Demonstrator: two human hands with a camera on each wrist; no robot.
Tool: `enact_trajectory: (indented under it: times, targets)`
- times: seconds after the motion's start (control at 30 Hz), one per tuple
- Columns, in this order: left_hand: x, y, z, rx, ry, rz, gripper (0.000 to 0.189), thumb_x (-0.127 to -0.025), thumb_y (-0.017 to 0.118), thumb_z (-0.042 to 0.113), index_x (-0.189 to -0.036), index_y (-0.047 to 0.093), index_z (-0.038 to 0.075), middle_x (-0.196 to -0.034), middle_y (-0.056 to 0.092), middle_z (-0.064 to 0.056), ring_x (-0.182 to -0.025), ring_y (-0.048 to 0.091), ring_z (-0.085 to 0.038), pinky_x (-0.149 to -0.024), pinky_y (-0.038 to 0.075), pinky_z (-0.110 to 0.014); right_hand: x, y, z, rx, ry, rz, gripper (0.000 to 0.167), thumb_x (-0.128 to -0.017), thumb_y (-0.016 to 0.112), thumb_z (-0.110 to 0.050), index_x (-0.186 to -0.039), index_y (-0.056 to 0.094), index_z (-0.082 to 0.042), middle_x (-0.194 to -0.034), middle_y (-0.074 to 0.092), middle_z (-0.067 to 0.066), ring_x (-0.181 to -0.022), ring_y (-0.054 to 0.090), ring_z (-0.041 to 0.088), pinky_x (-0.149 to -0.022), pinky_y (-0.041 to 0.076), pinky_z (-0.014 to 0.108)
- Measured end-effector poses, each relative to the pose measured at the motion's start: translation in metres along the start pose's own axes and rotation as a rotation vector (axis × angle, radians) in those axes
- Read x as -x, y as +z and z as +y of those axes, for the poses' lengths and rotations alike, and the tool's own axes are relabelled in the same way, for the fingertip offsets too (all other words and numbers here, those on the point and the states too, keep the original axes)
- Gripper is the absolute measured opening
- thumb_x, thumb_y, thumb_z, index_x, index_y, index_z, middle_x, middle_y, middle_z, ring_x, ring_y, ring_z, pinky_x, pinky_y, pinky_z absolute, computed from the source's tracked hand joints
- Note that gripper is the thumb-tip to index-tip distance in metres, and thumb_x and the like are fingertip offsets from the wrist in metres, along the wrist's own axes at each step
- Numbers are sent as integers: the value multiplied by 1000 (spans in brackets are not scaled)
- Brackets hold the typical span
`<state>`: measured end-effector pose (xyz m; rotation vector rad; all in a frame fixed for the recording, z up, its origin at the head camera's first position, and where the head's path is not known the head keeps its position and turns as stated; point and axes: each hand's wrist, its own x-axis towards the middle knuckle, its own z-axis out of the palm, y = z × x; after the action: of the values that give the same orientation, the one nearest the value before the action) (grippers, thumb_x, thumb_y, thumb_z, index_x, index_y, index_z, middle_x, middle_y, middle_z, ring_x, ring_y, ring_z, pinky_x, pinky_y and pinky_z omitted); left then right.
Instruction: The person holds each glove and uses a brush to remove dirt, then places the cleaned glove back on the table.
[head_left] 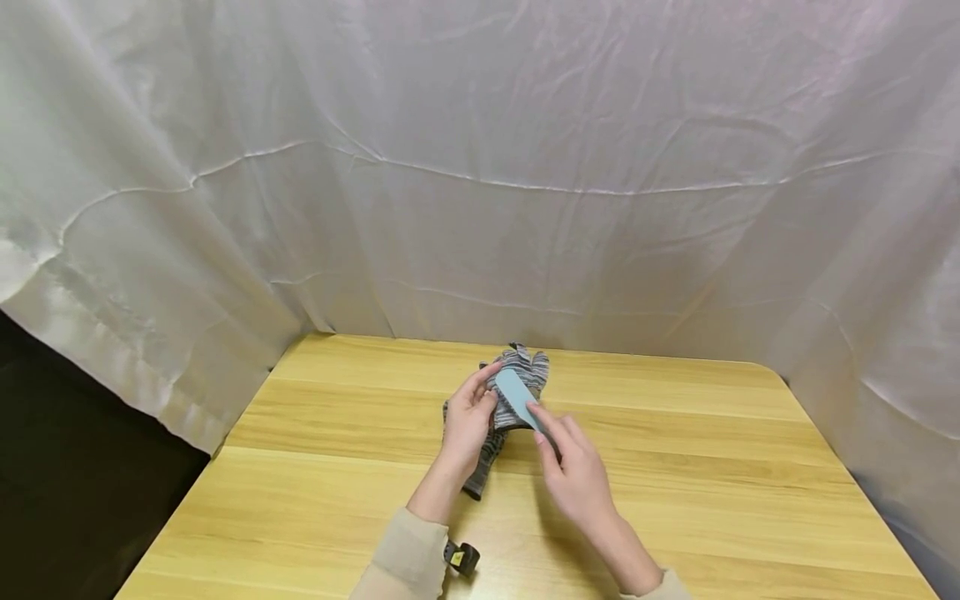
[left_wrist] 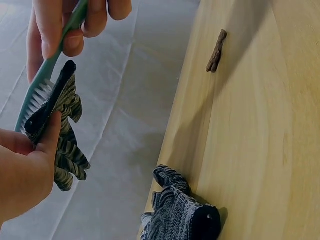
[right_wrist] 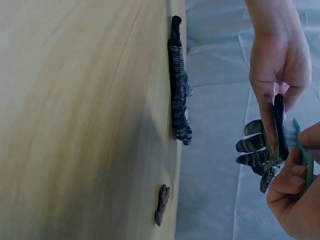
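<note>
My left hand holds up a grey-and-black knitted glove by its dark-edged cuff, above the table. My right hand grips a light blue-green brush by the handle, forefinger laid along its back. In the left wrist view the brush's white bristles meet the glove near the cuff, and the glove's fingers hang below. A second matching glove lies on the table under the left hand; the head view shows only part of it, with its cuff towards me.
On the wood-grain table lies a short, lumpy brown piece, its kind unclear. A black wrist device with a yellow label sits at the left sleeve. Pale curtains stand behind the table's far edge.
</note>
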<state>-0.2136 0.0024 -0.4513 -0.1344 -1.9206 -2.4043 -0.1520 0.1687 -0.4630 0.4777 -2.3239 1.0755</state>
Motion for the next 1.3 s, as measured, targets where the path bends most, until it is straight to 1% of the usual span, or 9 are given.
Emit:
enact_trajectory:
  times: [0.13,0.2,0.3,0.37,0.47,0.67,0.83,1.1,1.3]
  targets:
    - [-1,2,0,24,6,-2,47,-101,47,-7,-146,58,3,-145,60,-20,-94,60,-7,-66,45,-14,1,0,1,10,7,-12,48,-97,68,-1,-141,66,-17,-88,53,-8,-64,39,-1,-51,39,20]
    - [-1,2,1,25,9,-2,47,-101,48,-7,-146,57,2,-147,58,-20,-96,60,-6,-66,45,-14,2,0,1,9,5,-6,48,-96,68,0,-141,66,-16,-88,53,-8,-63,39,0,-51,39,20]
    - [-1,1,1,19,9,2,46,-101,49,-7,-146,58,2,-150,56,-18,-80,54,-4,-60,40,-14,1,1,2,4,-7,9,48,-96,69,2,-140,66,-14,-88,53,-7,-64,40,0,-51,39,20]
    - [0,0,1,14,9,9,46,-101,50,-6,-146,58,3,-151,55,-17,-69,46,-4,-56,36,-15,1,1,2,0,-16,18,48,-95,69,4,-140,67,-13,-87,52,-7,-64,40,1,-52,40,20]
    - [0,-2,2,11,8,16,46,-101,52,-5,-146,58,4,-152,55,-16,-62,38,-5,-54,33,-16,1,2,2,4,-23,26,48,-94,70,4,-140,67,-12,-87,52,-6,-66,40,1,-54,40,20]
    - [1,-3,4,6,7,10,47,-101,51,-4,-147,57,4,-150,56,-17,-64,39,-6,-55,35,-16,1,2,0,5,2,27,47,-95,70,3,-140,67,-13,-88,53,-6,-66,40,2,-54,40,21]
    - [1,-4,5,8,16,12,48,-100,51,-5,-147,57,3,-140,61,-17,-65,40,-6,-56,35,-16,1,1,0,19,19,25,47,-96,69,2,-141,66,-13,-88,53,-6,-66,40,2,-54,40,21]
    - [-1,-5,3,8,20,18,48,-100,51,-6,-146,57,3,-145,58,-15,-66,40,-7,-57,36,-16,1,0,2,30,25,28,46,-97,69,1,-141,67,-14,-87,51,-7,-65,40,2,-54,39,21]
    - [-3,-6,4,32,26,44,48,-99,50,-8,-145,58,2,-139,61,-16,-63,38,-6,-55,34,-16,1,0,4,36,38,37,46,-97,69,0,-141,67,-14,-88,52,-7,-66,41,2,-54,40,22]
